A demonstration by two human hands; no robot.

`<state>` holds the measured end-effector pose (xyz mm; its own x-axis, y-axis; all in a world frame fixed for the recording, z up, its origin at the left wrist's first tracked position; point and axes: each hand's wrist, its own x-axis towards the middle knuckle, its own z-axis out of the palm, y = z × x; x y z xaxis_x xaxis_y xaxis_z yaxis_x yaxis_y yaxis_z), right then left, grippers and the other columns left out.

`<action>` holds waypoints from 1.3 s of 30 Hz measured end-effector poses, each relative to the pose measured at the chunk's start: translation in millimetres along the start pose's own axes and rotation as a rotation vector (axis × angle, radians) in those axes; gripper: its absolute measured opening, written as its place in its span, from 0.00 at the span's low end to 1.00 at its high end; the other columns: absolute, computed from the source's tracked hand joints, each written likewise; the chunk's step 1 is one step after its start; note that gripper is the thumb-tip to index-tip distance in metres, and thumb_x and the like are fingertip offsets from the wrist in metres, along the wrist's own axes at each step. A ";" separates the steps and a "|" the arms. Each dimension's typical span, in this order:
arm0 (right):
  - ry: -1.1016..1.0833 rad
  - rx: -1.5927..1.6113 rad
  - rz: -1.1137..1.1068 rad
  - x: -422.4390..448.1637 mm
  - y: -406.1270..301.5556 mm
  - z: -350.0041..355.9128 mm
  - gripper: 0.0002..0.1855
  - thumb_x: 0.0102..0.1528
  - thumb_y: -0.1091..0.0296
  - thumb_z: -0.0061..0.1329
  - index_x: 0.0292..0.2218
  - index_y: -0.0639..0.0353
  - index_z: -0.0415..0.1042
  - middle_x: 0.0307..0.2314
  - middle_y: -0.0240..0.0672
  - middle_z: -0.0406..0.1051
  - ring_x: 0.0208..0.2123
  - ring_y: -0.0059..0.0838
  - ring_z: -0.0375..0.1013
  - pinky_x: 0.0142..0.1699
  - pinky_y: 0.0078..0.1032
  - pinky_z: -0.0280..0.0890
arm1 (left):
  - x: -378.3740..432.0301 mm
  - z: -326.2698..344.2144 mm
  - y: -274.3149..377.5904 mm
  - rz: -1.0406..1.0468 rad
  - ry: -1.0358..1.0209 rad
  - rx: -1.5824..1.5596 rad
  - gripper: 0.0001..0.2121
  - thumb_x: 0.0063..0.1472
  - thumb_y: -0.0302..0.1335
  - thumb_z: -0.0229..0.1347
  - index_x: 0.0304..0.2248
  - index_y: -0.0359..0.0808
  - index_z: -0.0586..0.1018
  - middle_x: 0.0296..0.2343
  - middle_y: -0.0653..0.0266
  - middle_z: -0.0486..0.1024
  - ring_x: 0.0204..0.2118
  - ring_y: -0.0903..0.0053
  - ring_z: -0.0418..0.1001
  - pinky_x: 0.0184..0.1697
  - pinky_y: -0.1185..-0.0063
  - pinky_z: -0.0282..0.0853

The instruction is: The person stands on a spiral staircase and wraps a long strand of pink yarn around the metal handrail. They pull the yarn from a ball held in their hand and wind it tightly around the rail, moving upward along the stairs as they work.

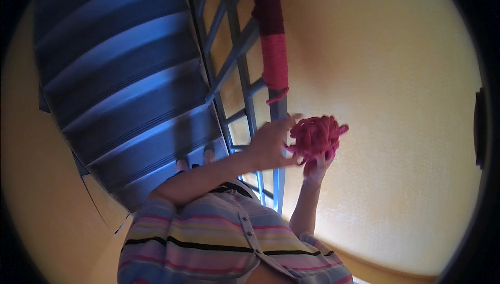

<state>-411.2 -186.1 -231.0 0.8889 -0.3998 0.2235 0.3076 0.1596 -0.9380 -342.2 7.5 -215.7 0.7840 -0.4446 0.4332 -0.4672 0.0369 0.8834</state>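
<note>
A loose bundle of thick pink-red yarn (316,137) rests in my right hand (318,168), whose fingers close on its underside. Just left of the bundle, my left hand (269,143) has thumb and fingers spread in front of the metal handrail (278,108); whether its fingertips touch the yarn is unclear. Above my hands, a band of pink-red yarn (274,61) is wrapped tightly around the rail, with a short strand hanging loose at its lower edge. Dark maroon yarn (268,6) covers the rail beyond that band.
Dark stair steps (129,88) run along the left, with my feet (209,154) on a step near the railing. Grey metal balusters and crossbars (234,53) stand between the stairs and a yellow wall (383,108). A dark object (479,127) is at the far right edge.
</note>
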 end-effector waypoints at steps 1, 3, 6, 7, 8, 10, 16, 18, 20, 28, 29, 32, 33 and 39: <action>0.037 -0.143 -0.106 13.2 -3.7 -1.7 0.36 0.49 0.73 0.57 0.56 0.65 0.55 0.50 0.43 0.64 0.51 0.35 0.65 0.57 0.32 0.61 | -6.9 -0.5 -15.2 -0.138 0.046 -0.106 0.31 0.46 0.31 0.65 0.50 0.36 0.67 0.35 0.55 0.75 0.36 0.69 0.76 0.40 0.75 0.71; 0.071 -0.418 -0.126 31.0 3.6 -0.9 0.34 0.48 0.77 0.57 0.54 0.67 0.58 0.48 0.42 0.64 0.49 0.32 0.65 0.55 0.28 0.61 | -16.1 -6.3 -68.4 -0.394 0.068 -0.233 0.11 0.58 0.29 0.56 0.38 0.32 0.74 0.27 0.62 0.77 0.30 0.81 0.75 0.36 0.83 0.70; 0.089 -0.483 -0.049 57.1 60.3 -5.4 0.32 0.50 0.71 0.58 0.53 0.65 0.60 0.44 0.40 0.67 0.46 0.30 0.68 0.52 0.25 0.64 | -17.6 16.5 -156.2 -0.571 0.171 -0.244 0.13 0.60 0.33 0.54 0.41 0.34 0.73 0.29 0.60 0.77 0.32 0.75 0.76 0.36 0.79 0.71; 0.134 -0.393 0.034 67.2 77.9 -10.1 0.31 0.51 0.70 0.58 0.53 0.65 0.61 0.41 0.39 0.70 0.44 0.28 0.69 0.51 0.23 0.64 | -10.9 25.4 -169.1 -0.576 0.153 -0.199 0.15 0.62 0.34 0.52 0.44 0.34 0.70 0.32 0.62 0.76 0.33 0.78 0.75 0.36 0.81 0.71; 0.091 -0.306 0.229 73.7 86.4 -7.4 0.29 0.53 0.65 0.56 0.52 0.64 0.62 0.38 0.37 0.71 0.41 0.26 0.71 0.48 0.22 0.66 | -1.5 30.0 -167.5 -0.696 0.177 -0.336 0.17 0.61 0.34 0.53 0.46 0.35 0.69 0.34 0.62 0.76 0.34 0.77 0.75 0.37 0.80 0.71; -0.060 -0.212 0.520 85.7 106.4 -10.1 0.27 0.56 0.55 0.52 0.50 0.62 0.65 0.34 0.33 0.74 0.34 0.23 0.73 0.42 0.19 0.68 | 21.5 39.4 -156.9 -0.921 0.221 -0.611 0.21 0.60 0.35 0.55 0.51 0.37 0.66 0.39 0.62 0.75 0.36 0.75 0.76 0.40 0.79 0.72; -0.315 -0.244 0.899 90.8 102.4 -8.5 0.31 0.61 0.41 0.38 0.50 0.61 0.67 0.33 0.38 0.74 0.37 0.24 0.72 0.36 0.22 0.69 | 9.0 18.4 -185.4 -0.825 0.367 -0.910 0.31 0.50 0.32 0.64 0.52 0.39 0.66 0.44 0.60 0.72 0.41 0.71 0.75 0.45 0.74 0.73; -0.326 -0.134 0.727 85.8 100.9 -37.7 0.30 0.62 0.42 0.36 0.46 0.63 0.70 0.30 0.37 0.74 0.33 0.24 0.73 0.34 0.21 0.68 | -2.6 9.2 -149.0 -0.856 0.425 -0.829 0.28 0.45 0.28 0.66 0.48 0.35 0.70 0.41 0.61 0.74 0.42 0.75 0.74 0.46 0.78 0.71; -0.123 -0.430 0.374 70.0 84.0 -28.7 0.30 0.63 0.43 0.34 0.42 0.66 0.72 0.28 0.38 0.75 0.29 0.25 0.73 0.34 0.22 0.69 | -19.0 -13.0 -124.1 -0.771 0.543 -0.656 0.28 0.46 0.28 0.66 0.48 0.35 0.71 0.40 0.61 0.74 0.41 0.77 0.73 0.45 0.79 0.71; -0.261 0.228 0.604 -35.2 44.4 47.0 0.42 0.56 0.32 0.36 0.60 0.55 0.53 0.57 0.38 0.57 0.58 0.37 0.58 0.61 0.41 0.54 | -12.9 -15.9 -17.1 -0.490 0.371 -0.490 0.24 0.53 0.32 0.60 0.47 0.32 0.70 0.39 0.60 0.73 0.42 0.76 0.71 0.47 0.79 0.67; -0.165 0.316 0.661 -40.1 53.5 39.7 0.44 0.55 0.30 0.35 0.62 0.53 0.49 0.60 0.37 0.51 0.60 0.38 0.53 0.63 0.43 0.51 | -9.7 -3.6 -6.8 -0.509 0.278 -0.490 0.24 0.56 0.34 0.58 0.49 0.33 0.68 0.42 0.58 0.71 0.44 0.72 0.70 0.49 0.77 0.65; -0.118 0.568 0.624 -32.8 63.8 25.9 0.44 0.56 0.28 0.31 0.62 0.52 0.48 0.59 0.41 0.53 0.61 0.43 0.52 0.64 0.42 0.47 | -20.5 36.2 -10.2 -0.415 0.143 -0.446 0.17 0.61 0.32 0.50 0.47 0.32 0.69 0.40 0.54 0.72 0.43 0.69 0.70 0.49 0.74 0.63; -0.204 0.820 0.714 -18.9 53.3 26.8 0.45 0.55 0.31 0.37 0.62 0.53 0.47 0.59 0.44 0.53 0.60 0.45 0.53 0.65 0.42 0.47 | -21.5 38.0 -7.4 -0.437 0.058 -0.423 0.15 0.62 0.31 0.49 0.46 0.32 0.69 0.40 0.52 0.71 0.42 0.68 0.70 0.48 0.73 0.63; -0.409 0.715 0.385 -14.8 -10.6 46.9 0.52 0.45 0.46 0.58 0.61 0.62 0.47 0.57 0.48 0.55 0.58 0.43 0.58 0.64 0.38 0.52 | -4.8 9.4 18.7 -0.063 0.119 0.260 0.14 0.60 0.35 0.54 0.40 0.35 0.73 0.37 0.60 0.69 0.32 0.65 0.76 0.28 0.74 0.73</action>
<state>-411.7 -139.4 -211.9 0.9828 0.1273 0.1334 -0.0198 0.7924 -0.6097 -358.6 1.9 -203.0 0.8499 -0.3302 0.4107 -0.4934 -0.2248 0.8403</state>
